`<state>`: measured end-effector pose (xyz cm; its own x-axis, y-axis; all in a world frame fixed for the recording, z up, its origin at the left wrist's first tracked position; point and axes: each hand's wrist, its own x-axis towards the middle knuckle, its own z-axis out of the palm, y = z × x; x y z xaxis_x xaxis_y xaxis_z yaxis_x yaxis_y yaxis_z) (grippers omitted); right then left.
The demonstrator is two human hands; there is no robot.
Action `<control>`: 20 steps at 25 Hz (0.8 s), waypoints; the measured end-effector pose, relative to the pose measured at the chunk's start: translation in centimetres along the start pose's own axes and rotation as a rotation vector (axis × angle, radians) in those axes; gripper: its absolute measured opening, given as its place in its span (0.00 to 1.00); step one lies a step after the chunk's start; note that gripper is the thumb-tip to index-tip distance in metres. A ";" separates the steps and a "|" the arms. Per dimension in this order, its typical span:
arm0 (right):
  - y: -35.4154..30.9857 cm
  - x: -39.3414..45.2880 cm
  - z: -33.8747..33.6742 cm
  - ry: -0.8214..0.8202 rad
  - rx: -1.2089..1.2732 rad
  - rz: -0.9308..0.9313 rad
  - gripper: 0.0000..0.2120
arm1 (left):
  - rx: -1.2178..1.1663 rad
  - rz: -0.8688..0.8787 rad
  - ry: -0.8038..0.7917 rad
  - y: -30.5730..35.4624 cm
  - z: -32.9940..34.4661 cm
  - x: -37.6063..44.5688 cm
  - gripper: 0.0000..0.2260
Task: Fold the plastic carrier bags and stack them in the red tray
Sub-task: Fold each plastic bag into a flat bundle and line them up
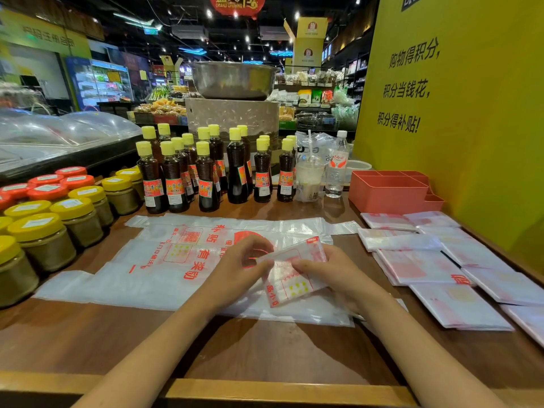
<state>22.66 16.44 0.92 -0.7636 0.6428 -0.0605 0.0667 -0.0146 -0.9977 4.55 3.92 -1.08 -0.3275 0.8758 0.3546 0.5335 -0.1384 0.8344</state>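
**Folded bag in both grips, tray off to the far right**

Head view: I held a small folded bag [294, 272] between both hands, just above the middle of the bench [265, 348]. My left hand [241, 260] pinched its left edge, fingers curled onto the plastic; my right hand [326, 269] pinched the right side, thumb on top. The packet was a short rectangle, its long axis running from near me up and to the right, tilted rather than flat.

Under it lay an unfolded bag [164, 260], spread flat with its long axis parallel to the near edge of the bench and its handles toward the left.

The red tray [388, 192] stood at the far right corner of the bench, against the yellow wall [456, 113], up and to the right of the packet, and well apart from it. I could see no bags inside it. My right hand was the nearer one to it. Between the tray and my grip, along the right edge, lay the folded bags [426, 260] in overlapping rows.

I judged the fold nearly finished; the carry to the tray suited the right hand.
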 end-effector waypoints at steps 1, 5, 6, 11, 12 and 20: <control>0.0 0.0 -0.1 0.037 0.002 -0.025 0.12 | 0.101 -0.015 -0.054 -0.3 0.2 -0.2 0.11; 0.5 -0.2 -0.4 0.144 0.028 -0.097 0.14 | 0.418 -0.080 -0.277 -1.3 0.8 -0.7 0.29; 0.6 -0.3 -0.4 0.151 0.020 -0.101 0.14 | 0.508 -0.063 -0.296 -1.5 0.8 -0.7 0.33; 0.4 -4.0 -2.7 0.313 -0.157 -0.017 0.11 | 0.626 0.002 -0.331 -2.0 0.8 -0.8 0.40; 0.6 -5.3 -3.9 0.338 -0.181 -0.020 0.13 | 0.622 0.015 -0.329 -2.0 0.8 -0.8 0.41; 0.2 -17.4 -14.2 0.621 -0.241 0.083 0.22 | 0.604 0.067 -0.288 -3.6 0.8 -0.4 0.42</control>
<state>45.10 16.15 2.18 -0.2431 0.9693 -0.0357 0.3061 0.0418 -0.9511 3.39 4.44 -4.61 -0.1018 0.9743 0.2008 0.9156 0.0128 0.4019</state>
